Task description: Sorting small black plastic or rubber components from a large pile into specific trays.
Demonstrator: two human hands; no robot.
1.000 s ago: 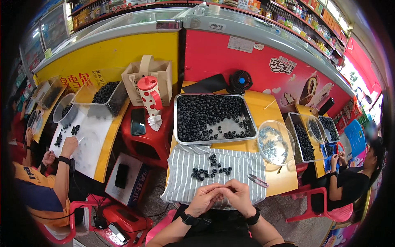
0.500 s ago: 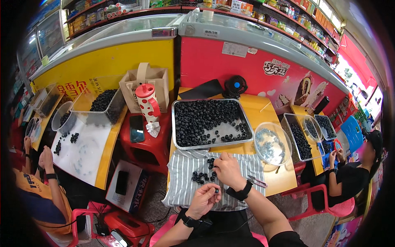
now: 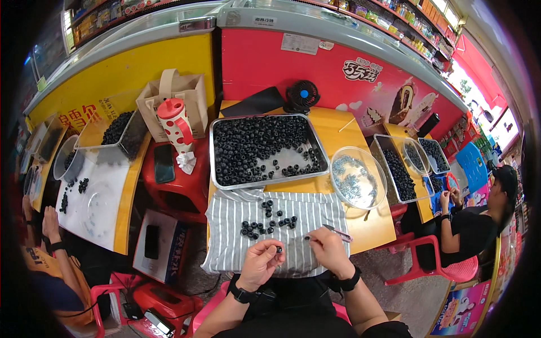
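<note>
My left hand (image 3: 260,263) pinches one black ring (image 3: 278,248) above the striped cloth (image 3: 225,248); my right hand (image 3: 327,248) grips tweezers (image 3: 337,232). The metal tray (image 3: 315,147) looks full, so I judge most remains.

Black rings (image 3: 265,224), grey-striped cloth (image 3: 225,248)

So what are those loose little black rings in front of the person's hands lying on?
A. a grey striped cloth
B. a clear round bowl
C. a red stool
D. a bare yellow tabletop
A: the small black rings lie scattered on a grey striped cloth spread over the table edge, just beyond the left hand and right hand.
</note>
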